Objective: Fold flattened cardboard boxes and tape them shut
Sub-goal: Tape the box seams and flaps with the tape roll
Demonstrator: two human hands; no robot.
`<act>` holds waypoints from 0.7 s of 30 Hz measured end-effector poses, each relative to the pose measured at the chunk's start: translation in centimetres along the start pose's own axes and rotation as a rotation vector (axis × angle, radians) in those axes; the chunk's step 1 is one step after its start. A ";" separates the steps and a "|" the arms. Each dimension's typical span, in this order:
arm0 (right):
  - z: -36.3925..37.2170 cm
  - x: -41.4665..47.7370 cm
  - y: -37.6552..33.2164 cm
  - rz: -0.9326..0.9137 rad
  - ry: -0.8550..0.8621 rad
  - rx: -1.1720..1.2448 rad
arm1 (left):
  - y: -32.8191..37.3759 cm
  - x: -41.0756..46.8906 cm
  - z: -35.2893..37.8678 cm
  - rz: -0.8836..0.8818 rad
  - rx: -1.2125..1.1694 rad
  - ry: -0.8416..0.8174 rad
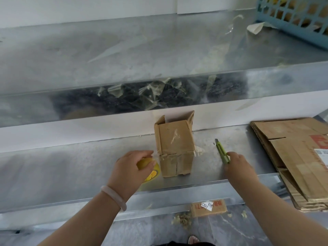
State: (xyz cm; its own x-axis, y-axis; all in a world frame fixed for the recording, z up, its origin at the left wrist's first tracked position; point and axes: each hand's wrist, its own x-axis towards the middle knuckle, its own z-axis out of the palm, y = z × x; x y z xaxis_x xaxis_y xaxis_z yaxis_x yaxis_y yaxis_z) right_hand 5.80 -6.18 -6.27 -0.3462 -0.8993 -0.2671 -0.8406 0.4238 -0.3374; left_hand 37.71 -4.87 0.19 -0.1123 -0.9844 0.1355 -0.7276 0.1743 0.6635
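A small cardboard box stands on the metal shelf, its far flaps open and strips of tape across its near end. My left hand grips a yellow tape roll just left of the box. On the box's right, my right hand holds a green utility knife with its blade end pointing away from me. Flattened cardboard boxes lie stacked at the right end of the shelf.
An upper metal shelf overhangs the work area, with crumpled clear tape stuck along its front edge. A blue plastic basket stands at its far right. On the floor lie a cardboard scrap and paper debris.
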 end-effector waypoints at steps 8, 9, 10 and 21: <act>-1.1 -8.4 -2.2 0.063 0.170 0.761 | -0.4 0.3 -0.2 0.020 -0.043 0.022; -1.6 -9.8 -2.9 0.023 0.170 0.819 | -0.4 0.3 -0.3 0.033 -0.045 0.023; -2.0 -11.1 -3.6 -0.053 0.183 0.809 | -0.5 0.4 -0.3 0.047 -0.049 0.027; -1.7 -17.4 -10.6 -0.545 0.009 0.110 | -0.6 0.6 -1.4 0.054 -0.064 0.006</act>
State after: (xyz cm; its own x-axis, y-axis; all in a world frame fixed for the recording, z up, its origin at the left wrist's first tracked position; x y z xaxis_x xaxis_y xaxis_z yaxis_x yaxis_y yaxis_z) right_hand 20.06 4.78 3.46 0.1231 -0.9922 -0.0202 -0.8506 -0.0951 -0.5171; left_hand 39.04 -5.53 0.86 -0.1459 -0.9735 0.1762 -0.6760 0.2281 0.7007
